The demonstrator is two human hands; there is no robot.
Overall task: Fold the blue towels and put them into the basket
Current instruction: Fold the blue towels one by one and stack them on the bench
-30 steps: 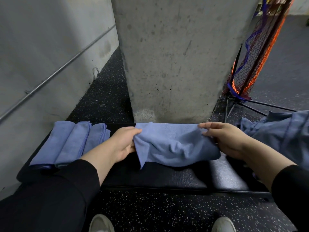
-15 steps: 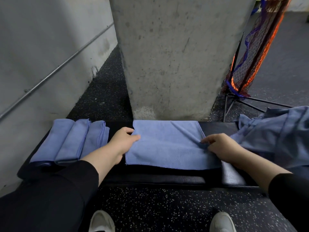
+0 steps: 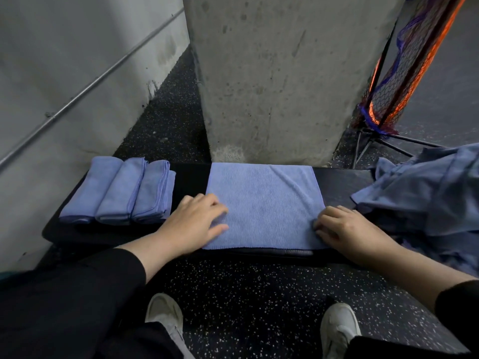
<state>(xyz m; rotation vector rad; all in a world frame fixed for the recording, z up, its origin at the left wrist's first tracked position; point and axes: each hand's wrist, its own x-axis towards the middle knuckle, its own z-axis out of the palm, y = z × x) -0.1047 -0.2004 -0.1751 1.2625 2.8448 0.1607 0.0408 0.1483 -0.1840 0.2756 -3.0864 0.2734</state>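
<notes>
A blue towel lies spread flat on the black padded bench. My left hand rests on its near left edge with fingers spread on the cloth. My right hand sits at the near right corner, fingers bent down onto the towel's edge. Three folded blue towels lie side by side at the bench's left end. A heap of unfolded blue towels sits at the right end. No basket is visible.
A concrete pillar stands right behind the bench. A grey wall with a metal rail runs along the left. An orange and blue net on a black stand is at the back right. My white shoes are on the speckled floor.
The towel, held up and bunched a second ago, now lies flat on the bench. Both hands have slid toward me along its side edges to the near corners.
</notes>
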